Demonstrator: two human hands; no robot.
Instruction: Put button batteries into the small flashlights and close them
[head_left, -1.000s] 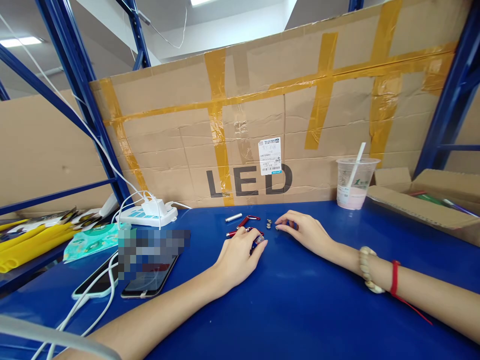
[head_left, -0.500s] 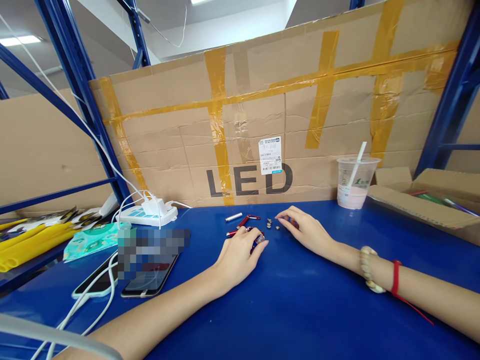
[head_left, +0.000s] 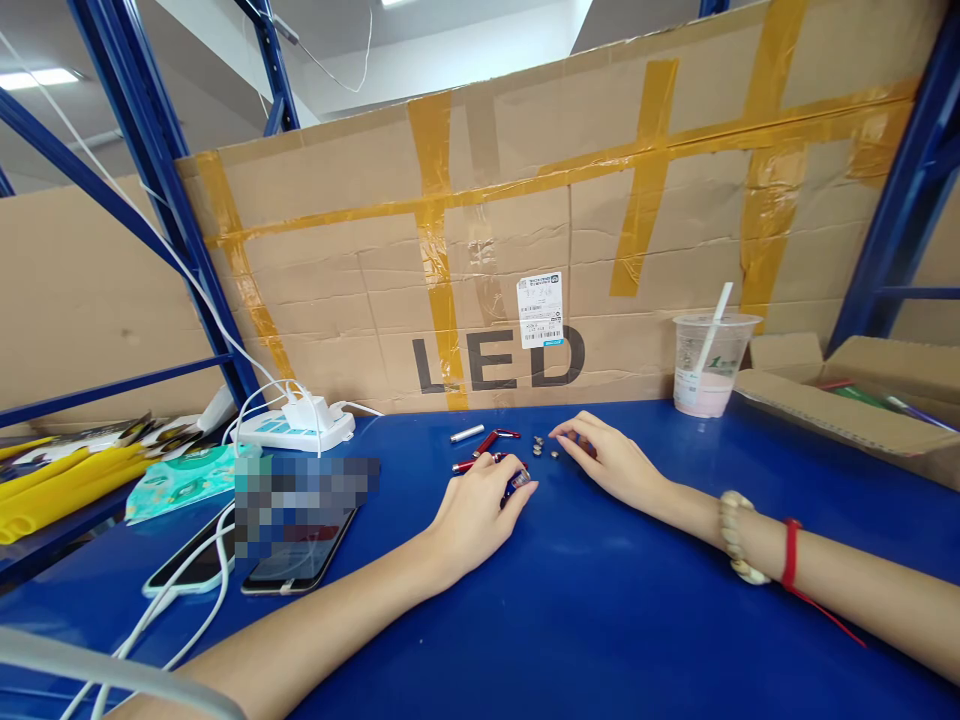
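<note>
My left hand (head_left: 480, 510) rests over the blue table, its fingers and thumb closed around a small dark blue metal tube (head_left: 517, 482) with a silvery end. Just behind its knuckles lies a red metal tube (head_left: 465, 467), partly hidden by the fingers. A red piece with a carabiner clip (head_left: 489, 441) and a silver tube (head_left: 467, 433) lie farther back. Several small silvery button cells (head_left: 538, 447) sit between my hands. Close to their right, my right hand (head_left: 611, 458) is held low, fingers slightly curved and apart, with nothing visible in them.
Two phones (head_left: 300, 565) with white cables lie at left, near a white power strip (head_left: 330, 428) and a teal packet (head_left: 191, 485). A plastic cup with straw (head_left: 709, 375) and an open cardboard box (head_left: 855, 400) stand at right. A taped cardboard sheet (head_left: 360, 300) walls the back.
</note>
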